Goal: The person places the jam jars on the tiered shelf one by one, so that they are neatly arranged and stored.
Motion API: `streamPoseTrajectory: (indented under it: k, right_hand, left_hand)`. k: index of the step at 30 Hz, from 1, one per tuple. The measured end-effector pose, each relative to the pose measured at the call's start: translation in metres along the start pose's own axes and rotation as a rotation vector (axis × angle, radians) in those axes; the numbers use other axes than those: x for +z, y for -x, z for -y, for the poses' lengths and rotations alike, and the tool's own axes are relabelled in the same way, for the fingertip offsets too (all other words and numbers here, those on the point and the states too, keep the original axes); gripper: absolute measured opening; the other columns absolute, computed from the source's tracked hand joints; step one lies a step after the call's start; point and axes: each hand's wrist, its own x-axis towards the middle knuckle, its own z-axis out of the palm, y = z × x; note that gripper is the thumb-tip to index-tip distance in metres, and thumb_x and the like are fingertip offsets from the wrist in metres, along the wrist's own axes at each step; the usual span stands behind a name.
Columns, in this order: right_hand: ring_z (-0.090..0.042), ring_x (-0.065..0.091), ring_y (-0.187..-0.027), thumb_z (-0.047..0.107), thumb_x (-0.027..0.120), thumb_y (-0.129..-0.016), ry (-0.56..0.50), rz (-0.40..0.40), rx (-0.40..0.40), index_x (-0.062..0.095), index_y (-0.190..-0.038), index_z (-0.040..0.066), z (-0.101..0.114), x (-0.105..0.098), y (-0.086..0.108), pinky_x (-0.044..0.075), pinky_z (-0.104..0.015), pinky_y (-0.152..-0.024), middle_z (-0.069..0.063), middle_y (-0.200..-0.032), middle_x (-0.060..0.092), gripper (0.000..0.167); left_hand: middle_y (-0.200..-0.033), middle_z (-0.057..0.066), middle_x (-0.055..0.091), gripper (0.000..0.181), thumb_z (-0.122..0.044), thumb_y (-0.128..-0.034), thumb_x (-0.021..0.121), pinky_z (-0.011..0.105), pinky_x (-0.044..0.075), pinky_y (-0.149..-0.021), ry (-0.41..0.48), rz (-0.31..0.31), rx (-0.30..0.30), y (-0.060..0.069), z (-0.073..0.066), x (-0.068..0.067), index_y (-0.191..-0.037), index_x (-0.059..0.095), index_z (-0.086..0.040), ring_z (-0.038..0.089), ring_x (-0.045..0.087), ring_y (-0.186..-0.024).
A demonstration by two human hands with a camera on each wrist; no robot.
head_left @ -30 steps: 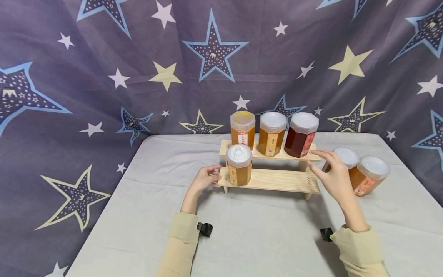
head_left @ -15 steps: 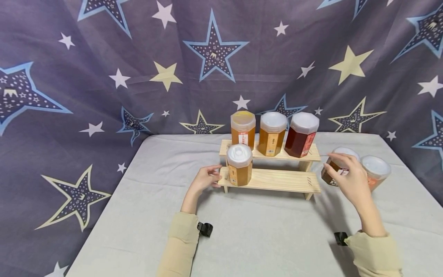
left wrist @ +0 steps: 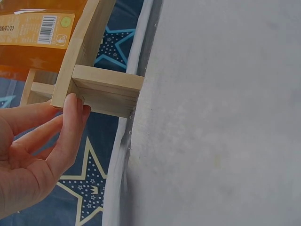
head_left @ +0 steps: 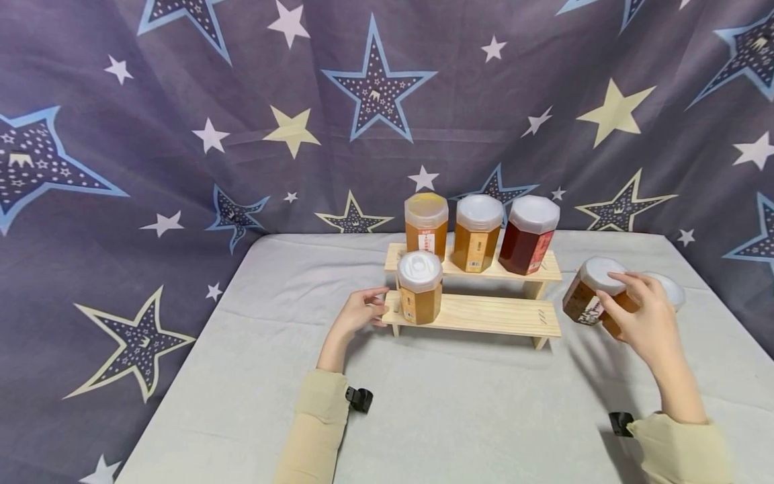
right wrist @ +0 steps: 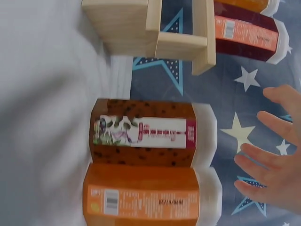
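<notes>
A two-tier wooden shelf (head_left: 490, 314) stands on the table, and my left hand (head_left: 357, 311) pinches the left end of its lower board between thumb and fingers. In the left wrist view the left fingertips (left wrist: 71, 106) lie against that board's end. An amber jar (head_left: 420, 289) with a white lid stands near that end. My right hand (head_left: 653, 323) is above and in front of two jars on the table, fingers spread and holding nothing. They are a brown, dark-specked jar (right wrist: 141, 134) and an orange-labelled jar (right wrist: 141, 195), side by side; the hand partly hides the latter in the head view.
On the upper board stand a jar with a yellowish lid (head_left: 426, 225), an amber jar (head_left: 476, 235) and a dark red jar (head_left: 528, 236). Grey cloth (head_left: 459, 410) covers the table. Behind hangs a star-patterned curtain (head_left: 242, 101).
My right hand has moved right, from the shelf's right end to the two jars on the table. My left hand keeps its place on the lower board.
</notes>
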Motion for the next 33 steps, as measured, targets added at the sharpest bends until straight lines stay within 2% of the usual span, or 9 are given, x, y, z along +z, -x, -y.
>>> streamPoseTrajectory:
  k: [11,21,23,28,33]
  right_hand:
    - [-0.053,0.030,-0.112,0.007,0.061,-0.077,0.051,-0.013,0.048,0.052,-0.111,-0.010,-0.019,-0.014,-0.002,0.023,-0.064,-0.096,-0.038,-0.120,0.035,0.039]
    - [-0.053,0.013,-0.122,0.014,0.060,-0.080,0.085,0.042,0.125,0.045,-0.120,-0.009,-0.048,-0.022,-0.004,0.009,-0.063,-0.104,-0.040,-0.132,0.017,0.048]
    - [-0.053,0.011,-0.123,0.016,0.060,-0.081,0.085,0.055,0.135,0.044,-0.121,-0.009,-0.052,-0.022,-0.004,0.008,-0.064,-0.104,-0.040,-0.133,0.015,0.050]
    - [-0.053,0.011,-0.123,0.018,0.060,-0.081,0.088,0.075,0.159,0.042,-0.122,-0.010,-0.062,-0.020,-0.006,0.011,-0.066,-0.101,-0.042,-0.131,0.016,0.053]
    - [-0.052,0.015,-0.121,0.017,0.061,-0.080,0.049,0.067,0.189,0.041,-0.121,-0.010,-0.067,-0.015,-0.008,0.018,-0.069,-0.095,-0.043,-0.127,0.018,0.053]
  left_hand:
    - [-0.087,0.014,0.049,0.045,0.012,-0.0768,0.055,0.032,0.059,-0.059,0.002,0.003,-0.003,-0.002,0.001,0.000,-0.121,0.050,0.006,0.013,0.054,-0.058]
    - [-0.086,0.014,0.050,0.045,0.012,-0.0770,0.055,0.031,0.059,-0.058,-0.001,-0.006,-0.007,0.001,-0.002,0.001,-0.121,0.050,0.006,0.013,0.054,-0.057]
    - [-0.088,0.016,0.050,0.044,0.012,-0.0777,0.054,0.033,0.059,-0.060,-0.011,0.008,-0.005,0.007,-0.009,0.002,-0.122,0.048,0.008,0.013,0.054,-0.058]
    - [-0.093,0.022,0.049,0.045,0.012,-0.0790,0.052,0.042,0.058,-0.068,-0.018,0.042,0.004,0.019,-0.026,0.003,-0.123,0.043,0.012,0.013,0.053,-0.059]
    - [-0.091,0.021,0.049,0.045,0.013,-0.0786,0.052,0.042,0.057,-0.069,-0.012,0.043,0.007,0.019,-0.025,0.002,-0.123,0.043,0.012,0.012,0.053,-0.059]
